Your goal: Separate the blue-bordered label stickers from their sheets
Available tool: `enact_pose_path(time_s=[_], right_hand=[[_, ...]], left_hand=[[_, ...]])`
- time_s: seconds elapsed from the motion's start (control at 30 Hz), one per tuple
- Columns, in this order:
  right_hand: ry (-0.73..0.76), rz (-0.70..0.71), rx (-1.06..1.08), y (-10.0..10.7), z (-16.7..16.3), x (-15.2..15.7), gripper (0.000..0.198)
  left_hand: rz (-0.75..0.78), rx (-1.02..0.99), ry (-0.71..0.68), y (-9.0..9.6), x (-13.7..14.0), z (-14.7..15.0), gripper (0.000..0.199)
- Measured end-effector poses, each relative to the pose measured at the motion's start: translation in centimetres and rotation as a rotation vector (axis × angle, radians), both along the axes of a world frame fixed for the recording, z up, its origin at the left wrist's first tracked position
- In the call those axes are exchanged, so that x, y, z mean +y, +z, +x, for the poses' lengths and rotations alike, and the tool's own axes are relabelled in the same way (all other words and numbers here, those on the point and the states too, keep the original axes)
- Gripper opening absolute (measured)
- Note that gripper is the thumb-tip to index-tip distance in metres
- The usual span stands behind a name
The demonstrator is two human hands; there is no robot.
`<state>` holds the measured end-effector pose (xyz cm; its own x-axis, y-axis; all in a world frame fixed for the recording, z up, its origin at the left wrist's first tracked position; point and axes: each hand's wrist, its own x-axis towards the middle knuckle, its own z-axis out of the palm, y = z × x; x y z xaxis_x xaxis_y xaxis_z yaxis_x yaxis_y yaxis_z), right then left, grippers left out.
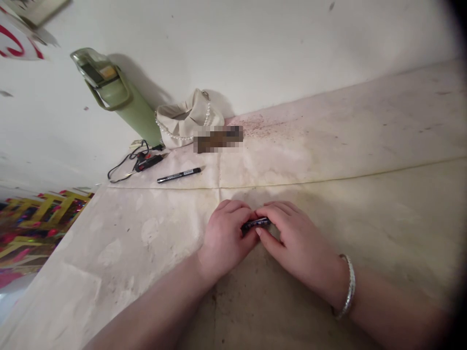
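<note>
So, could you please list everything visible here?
table: 1, cream, below
wall: 1, white, behind table
beaded bag: 1, cream, near wall
bottle: 1, green, left of bag
blurred item: 1, brownish, beside bag
corded tool: 1, black-red, near bottle
pen: 1, black, right of tool
sheet: 1, white-red, upper left
flat thing: 1, beige, top-left
clutter: uncountable, multicoloured, lower left
pen-like stick: 1, dark, near centre
bracelet: 1, silver, right wrist
left hand: 1, bare, holding stick
right hand: 1, bare, holding stick
</note>
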<state>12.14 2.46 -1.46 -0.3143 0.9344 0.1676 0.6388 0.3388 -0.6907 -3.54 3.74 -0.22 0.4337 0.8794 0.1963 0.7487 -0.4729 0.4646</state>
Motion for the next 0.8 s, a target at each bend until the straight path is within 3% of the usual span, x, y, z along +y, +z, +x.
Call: enact_pose_path(time_s=[0.8], right_hand=[[0.007, 0.016, -0.007, 0.09, 0.0, 0.05, 0.019]], left_hand=[[0.0, -0.007, 0.0, 0.02, 0.05, -0.02, 0.011]])
